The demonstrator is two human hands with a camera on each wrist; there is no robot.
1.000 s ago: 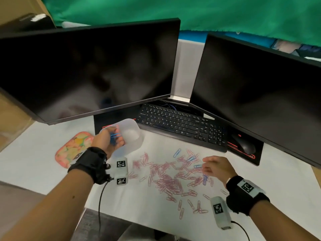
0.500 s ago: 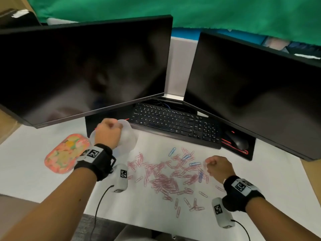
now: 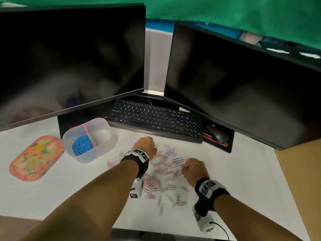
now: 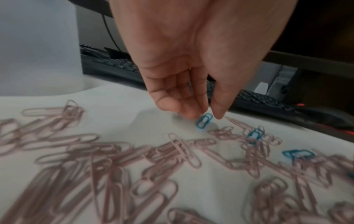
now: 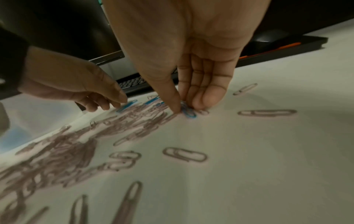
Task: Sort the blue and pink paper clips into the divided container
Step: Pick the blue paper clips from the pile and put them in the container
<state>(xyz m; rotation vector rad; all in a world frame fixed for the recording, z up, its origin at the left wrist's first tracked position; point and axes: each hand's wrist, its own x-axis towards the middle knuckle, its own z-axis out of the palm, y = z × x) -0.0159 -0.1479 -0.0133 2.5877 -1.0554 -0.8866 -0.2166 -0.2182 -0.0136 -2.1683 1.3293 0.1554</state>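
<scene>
The clear divided container stands at the left of the white sheet, with blue clips heaped in its left compartment. A pile of pink paper clips lies spread in the middle, with a few blue ones mixed in. My left hand reaches down at the pile's far edge, thumb and fingertips closing on a blue clip that lies on the sheet. My right hand pinches another blue clip at the pile's right side.
Two dark monitors stand over a black keyboard and a mouse just behind the pile. A floral oval lid lies left of the container. The sheet's front edge is near my arms.
My left hand has left the container and come right to the pile's far edge, uncovering the blue clips inside. My right hand has stayed at the pile's right side.
</scene>
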